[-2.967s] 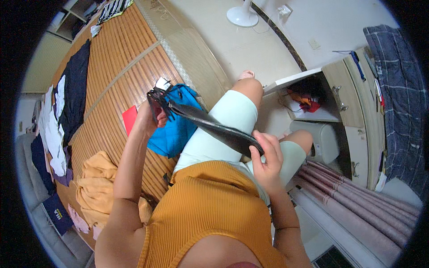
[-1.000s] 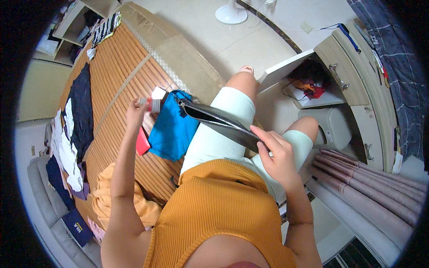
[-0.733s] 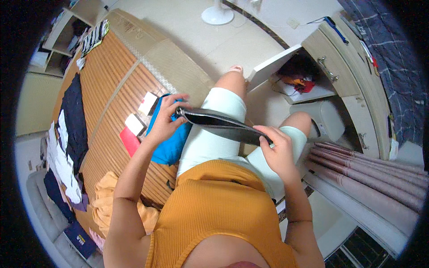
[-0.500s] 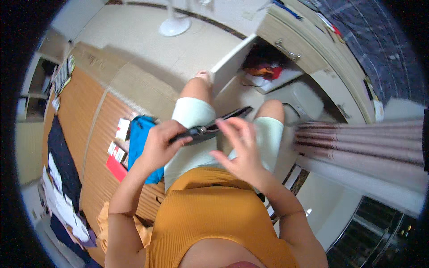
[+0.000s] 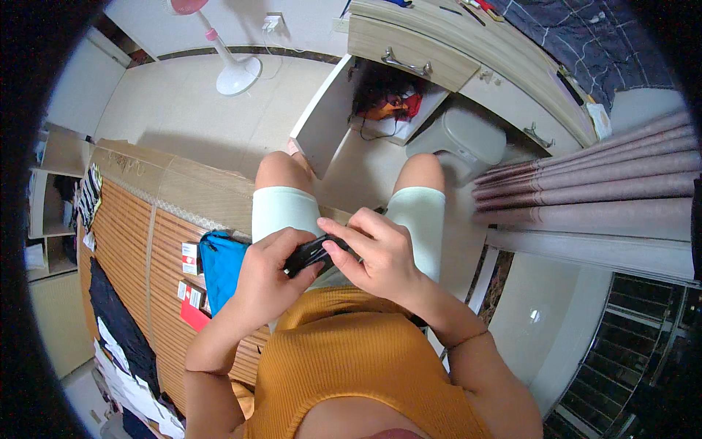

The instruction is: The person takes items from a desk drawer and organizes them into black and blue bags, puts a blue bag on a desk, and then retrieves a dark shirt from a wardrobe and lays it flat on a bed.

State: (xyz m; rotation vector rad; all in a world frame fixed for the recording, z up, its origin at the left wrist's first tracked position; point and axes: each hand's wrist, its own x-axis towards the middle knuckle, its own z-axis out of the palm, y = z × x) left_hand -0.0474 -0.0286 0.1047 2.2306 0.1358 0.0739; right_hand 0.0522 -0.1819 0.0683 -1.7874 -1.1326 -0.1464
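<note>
Blk pouch (image 5: 306, 256) sits btwn the two hands, above the lap: dark, smooth-looking, w/ a few bright glints along it & a narrow visible section. L hand (image 5: 270, 274) is mostly closed, fingers curled round the pouch's L end w/ thumb laid along it. R hand (image 5: 374, 256) is part open, fingers bent, thumb & forefinger at the pouch's R end; can't tell if it actually grips. Count: 1 pouch; 1 blue bag (image 5: 221, 265) just L of L hand, on the slatted mat (image 5: 130, 241); 2 small wht/red boxes, upper box (image 5: 190, 256) & lower box (image 5: 190, 294), both L of the bag; 1 flat red item (image 5: 195, 316) touching the lower box, below-L of L hand. Ahead of R hand, 1 open cupboard door (image 5: 322, 117) & 1 grey bin (image 5: 468, 139). Most of the pouch is hidden by fingers; its opening & any zip are hard to make out. Clothes (image 5: 124, 322) far L of L hand get cut off at the rim, & stuff inside the cupboard is too dark to sort, bar some red/orange.
</note>
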